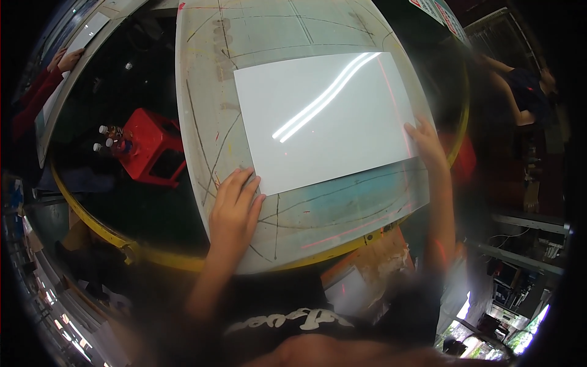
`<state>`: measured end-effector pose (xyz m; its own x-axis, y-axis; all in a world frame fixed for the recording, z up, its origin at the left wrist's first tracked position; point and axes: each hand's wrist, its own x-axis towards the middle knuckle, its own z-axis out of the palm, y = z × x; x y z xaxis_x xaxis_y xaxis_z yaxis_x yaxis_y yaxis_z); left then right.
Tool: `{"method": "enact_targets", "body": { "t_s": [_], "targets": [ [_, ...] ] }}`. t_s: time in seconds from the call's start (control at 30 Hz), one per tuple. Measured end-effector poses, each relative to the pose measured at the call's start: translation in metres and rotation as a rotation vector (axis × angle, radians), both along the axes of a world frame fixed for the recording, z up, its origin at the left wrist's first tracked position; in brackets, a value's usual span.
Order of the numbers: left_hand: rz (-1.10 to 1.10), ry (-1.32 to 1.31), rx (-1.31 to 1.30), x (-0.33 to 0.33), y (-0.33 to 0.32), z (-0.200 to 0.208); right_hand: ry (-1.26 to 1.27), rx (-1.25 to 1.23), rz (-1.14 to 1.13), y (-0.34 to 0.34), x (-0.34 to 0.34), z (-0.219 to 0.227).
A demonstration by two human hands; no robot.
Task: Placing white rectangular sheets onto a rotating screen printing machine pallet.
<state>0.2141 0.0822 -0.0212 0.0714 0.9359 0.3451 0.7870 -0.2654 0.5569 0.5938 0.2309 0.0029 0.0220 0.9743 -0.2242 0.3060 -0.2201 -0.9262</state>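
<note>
A glossy white rectangular sheet (318,147) lies slightly turned on a pale, marked tabletop (244,257), with bright light streaks reflected on it. My left hand (233,202) holds the near left corner, fingertips at the left edge and thumb by the near edge. On the opposite side, my right hand (426,142) has its fingers closed at the sheet's right edge, near the near right corner. Parts of the right hand's grip are hidden. A thin red light line runs down the sheet near my right hand, and another crosses the tabletop's near end.
A yellow curved rail (165,259) rings the table. Left of the table stands a red stool (143,144) with several bottles (116,139). At far left, another person's hands (70,59) hold a white sheet. Another person's arm (513,101) shows at right. A cardboard box (379,263) sits below the near edge.
</note>
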Motion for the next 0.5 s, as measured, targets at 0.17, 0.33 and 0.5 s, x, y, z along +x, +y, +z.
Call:
{"method": "enact_targets", "body": {
  "t_s": [0.17, 0.33, 0.5],
  "targets": [
    [0.006, 0.002, -0.006, 0.0008, -0.0003, 0.0001, -0.019, 0.01, -0.018, -0.0007, -0.0012, -0.0015],
    [-0.002, -0.023, -0.038, 0.0015, -0.0007, 0.0003, -0.048, 0.002, -0.02, -0.0009, -0.0041, -0.0015],
    [-0.012, 0.007, -0.044, 0.0014, 0.0007, 0.0047, -0.051, 0.038, -0.008, -0.0011, -0.0063, -0.0018]
  ]
}}
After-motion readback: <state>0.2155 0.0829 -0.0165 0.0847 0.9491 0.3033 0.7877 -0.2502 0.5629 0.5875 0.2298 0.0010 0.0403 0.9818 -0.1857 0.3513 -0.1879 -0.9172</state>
